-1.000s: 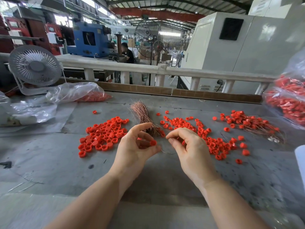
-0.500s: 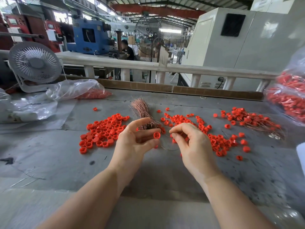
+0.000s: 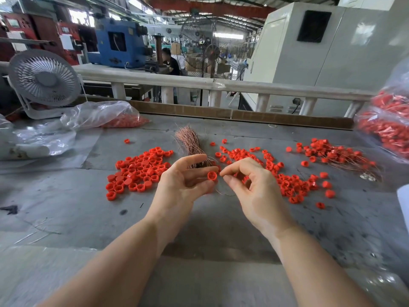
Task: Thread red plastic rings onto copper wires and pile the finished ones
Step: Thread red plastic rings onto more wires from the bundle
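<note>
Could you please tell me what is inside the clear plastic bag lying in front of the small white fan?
The clear plastic bag holds a heap of small red plastic rings, bunched at its right end. Crumpled glare hides the rest; whether any copper wires are inside cannot be told.

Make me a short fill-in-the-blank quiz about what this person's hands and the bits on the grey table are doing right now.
1. The left hand pinches one red plastic ____ between thumb and fingers.
2. The bundle of bare copper wires lies just ____ the hands.
3. The white desk fan stands at the table's far ____ corner.
4. The right hand pinches a thin ____.

Missing words: ring; beyond; left; wire
</note>
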The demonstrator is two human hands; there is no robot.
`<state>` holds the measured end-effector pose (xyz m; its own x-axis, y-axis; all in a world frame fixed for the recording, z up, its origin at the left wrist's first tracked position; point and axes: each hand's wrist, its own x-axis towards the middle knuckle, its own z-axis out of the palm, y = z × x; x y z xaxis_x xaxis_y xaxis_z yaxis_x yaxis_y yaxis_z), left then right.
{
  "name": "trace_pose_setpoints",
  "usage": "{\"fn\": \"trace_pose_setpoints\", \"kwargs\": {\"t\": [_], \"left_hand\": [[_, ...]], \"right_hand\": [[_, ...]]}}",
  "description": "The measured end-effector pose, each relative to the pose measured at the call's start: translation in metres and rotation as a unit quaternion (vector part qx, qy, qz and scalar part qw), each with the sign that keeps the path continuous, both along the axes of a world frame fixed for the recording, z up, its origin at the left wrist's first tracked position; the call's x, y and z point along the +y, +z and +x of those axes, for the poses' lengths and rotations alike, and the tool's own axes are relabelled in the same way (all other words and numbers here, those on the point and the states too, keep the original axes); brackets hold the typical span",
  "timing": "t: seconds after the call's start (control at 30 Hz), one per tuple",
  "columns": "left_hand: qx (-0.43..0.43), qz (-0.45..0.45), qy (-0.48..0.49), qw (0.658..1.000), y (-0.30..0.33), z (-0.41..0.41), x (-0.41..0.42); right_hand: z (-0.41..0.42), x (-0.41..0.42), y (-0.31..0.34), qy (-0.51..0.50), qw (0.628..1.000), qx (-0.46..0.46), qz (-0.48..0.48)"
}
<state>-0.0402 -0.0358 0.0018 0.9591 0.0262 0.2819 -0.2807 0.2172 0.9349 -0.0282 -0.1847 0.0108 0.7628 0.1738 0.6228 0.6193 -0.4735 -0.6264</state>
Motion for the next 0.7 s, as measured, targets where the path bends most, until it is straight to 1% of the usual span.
{"fn": "trace_pose_setpoints", "kwargs": {"t": [0.17,0.33,0.6,0.7], "left_hand": [[0.003,0.008,-0.010,1.000,0.0000,0.0002,0.0007],[0.001,0.010,-0.010,1.000,0.0001,-0.0002,0.0015],[-0.001,0.010,-0.001,1.000,0.0011,-0.0013,0.0004],[0.000,0.019,-0.006,1.000,0.0010,-0.0024,-0.0001]], "right_hand": [[-0.0004,0.0005,-0.0003,-0.003,0.999,0.031,-0.014],[-0.0009,0.0008,-0.0009,-0.006,0.999,0.030,-0.021],[-0.0014,0.0008,0.0004,0.005,0.999,0.033,0.015],[-0.0024,0.0007,0.0004,0.007,0.999,0.038,0.012]]}}
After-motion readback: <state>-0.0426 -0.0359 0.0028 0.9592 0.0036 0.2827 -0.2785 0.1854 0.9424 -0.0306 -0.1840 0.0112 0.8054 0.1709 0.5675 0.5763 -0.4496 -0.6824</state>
